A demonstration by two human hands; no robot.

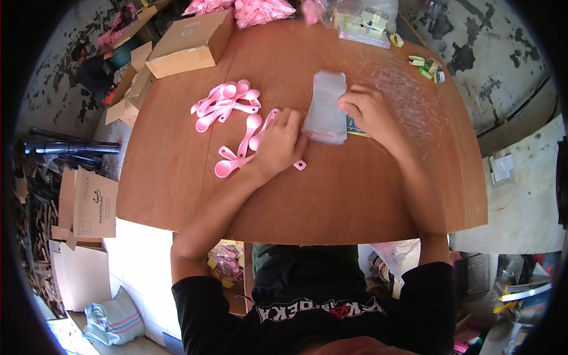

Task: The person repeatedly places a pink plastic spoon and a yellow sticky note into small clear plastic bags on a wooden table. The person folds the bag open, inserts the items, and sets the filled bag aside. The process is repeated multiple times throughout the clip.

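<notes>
A stack of clear plastic bags lies on the table between my hands. At its left edge, my left hand is closed with curled fingers, the thumb by the bags; what its fingertips hold is hidden. Pink measuring spoons lie under and beside it, one spoon near the wrist and a handle end poking out below the palm. My right hand is pinched at the bags' right edge; I cannot make out what is between its fingertips. Below it, a blue and yellow card is partly covered.
A pile of pink spoons lies left of centre. Thin clear plastic strips spread on the right, near small green and yellow boxes. A cardboard box and bagged pink spoons stand at the back. Another person sits far left.
</notes>
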